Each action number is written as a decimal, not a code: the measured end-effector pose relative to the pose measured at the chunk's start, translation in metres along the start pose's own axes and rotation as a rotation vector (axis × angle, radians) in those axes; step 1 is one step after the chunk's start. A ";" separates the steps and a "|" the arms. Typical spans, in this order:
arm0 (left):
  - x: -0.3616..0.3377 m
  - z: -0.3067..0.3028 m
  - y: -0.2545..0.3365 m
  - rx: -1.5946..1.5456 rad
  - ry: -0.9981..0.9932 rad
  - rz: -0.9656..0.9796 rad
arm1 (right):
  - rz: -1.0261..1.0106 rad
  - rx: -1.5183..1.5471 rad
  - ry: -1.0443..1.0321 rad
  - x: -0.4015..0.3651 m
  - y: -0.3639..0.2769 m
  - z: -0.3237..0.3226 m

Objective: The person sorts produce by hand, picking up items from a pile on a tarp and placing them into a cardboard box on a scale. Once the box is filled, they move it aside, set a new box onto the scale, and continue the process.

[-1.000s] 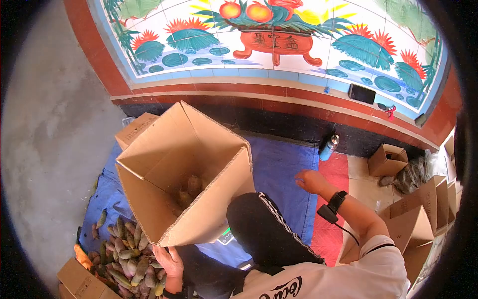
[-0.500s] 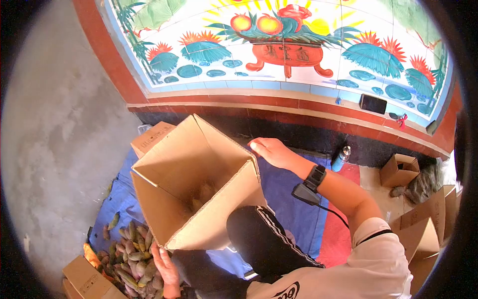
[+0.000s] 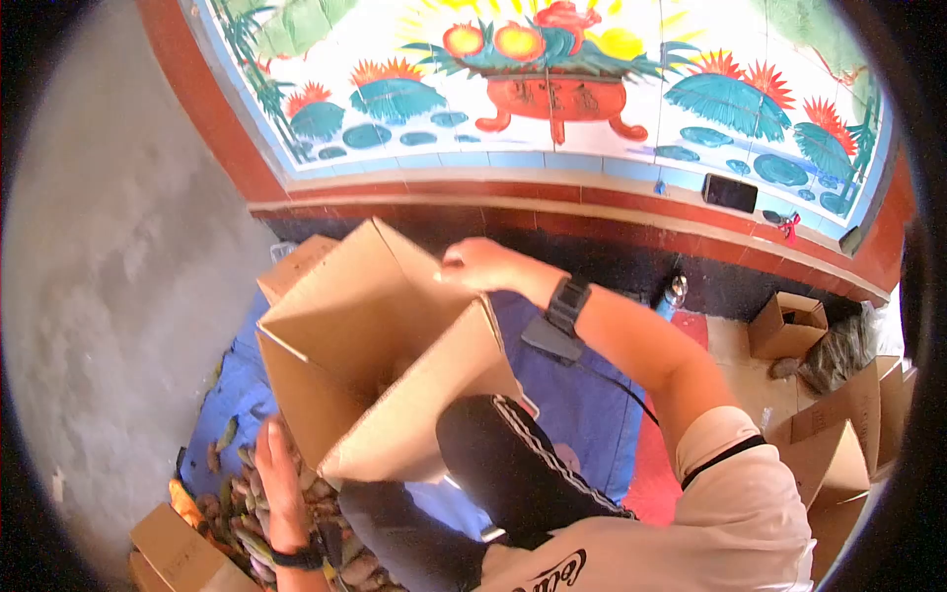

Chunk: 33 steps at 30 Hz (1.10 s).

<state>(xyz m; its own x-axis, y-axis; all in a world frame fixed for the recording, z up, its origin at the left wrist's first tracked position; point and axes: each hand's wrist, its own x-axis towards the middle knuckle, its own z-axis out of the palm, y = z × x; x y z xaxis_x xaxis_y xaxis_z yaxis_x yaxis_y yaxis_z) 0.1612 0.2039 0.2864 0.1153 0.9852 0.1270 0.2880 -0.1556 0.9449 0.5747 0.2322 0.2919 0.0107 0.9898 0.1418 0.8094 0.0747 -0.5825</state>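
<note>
A tall open cardboard box [image 3: 414,414] stands tilted against the person's dark-trousered legs, its opening facing up. Its inside is shaded, and some small contents at the bottom are too blurred to name. My right hand [image 3: 485,268] is at the far right rim, fingers curled over the edge. Beside the box's left wall, my left hand [image 3: 279,479] is raised with its fingers stretched out, holding nothing. Below and around it lies a pile of purplish and green tubers or fruits [image 3: 237,503] on a blue sheet [image 3: 582,405].
Another carton [image 3: 296,266] stands behind the box, with one more [image 3: 182,553] at the lower left. At the right are a small box [image 3: 787,326], several large cartons [image 3: 829,464] and a bottle [image 3: 672,296]. A phone [image 3: 730,192] rests on the ledge below the painted tile wall.
My right hand has moved left along the box's rim, and its fingers have curled. My left hand has come off the lower corner and moved up and left. The view has shifted slightly.
</note>
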 end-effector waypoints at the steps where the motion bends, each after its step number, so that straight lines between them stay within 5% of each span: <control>1: 0.006 -0.004 -0.001 0.143 0.026 -0.032 | 0.012 -0.043 -0.025 0.002 -0.003 -0.001; 3: 0.022 -0.009 -0.021 0.338 0.101 0.008 | 0.019 -0.042 -0.034 0.009 -0.001 0.003; 7: 0.036 -0.003 -0.025 0.236 0.022 0.054 | 0.082 -0.121 -0.002 0.015 -0.007 0.007; 12: 0.050 -0.003 -0.013 0.733 0.058 -0.030 | 0.144 -0.263 -0.049 0.025 -0.014 0.011; 19: 0.068 -0.008 -0.032 0.666 0.022 -0.037 | 0.218 -0.303 -0.202 0.028 -0.020 0.007; 24: 0.069 -0.002 -0.023 0.903 -0.030 0.114 | 0.218 -0.291 -0.191 0.024 -0.017 0.007; 27: 0.067 -0.004 -0.026 0.513 -0.086 -0.073 | 0.212 -0.289 -0.195 0.022 -0.020 0.005; 33: 0.064 -0.010 -0.014 0.546 -0.212 -0.265 | 0.294 -0.180 -0.261 0.017 -0.023 -0.001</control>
<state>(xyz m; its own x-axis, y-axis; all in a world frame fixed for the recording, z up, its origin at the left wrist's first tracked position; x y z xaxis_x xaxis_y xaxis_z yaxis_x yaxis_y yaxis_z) 0.1554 0.2693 0.2844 0.1428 0.9683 -0.2049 0.7688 0.0219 0.6391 0.5568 0.2470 0.3082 0.1265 0.9649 -0.2300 0.8837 -0.2150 -0.4158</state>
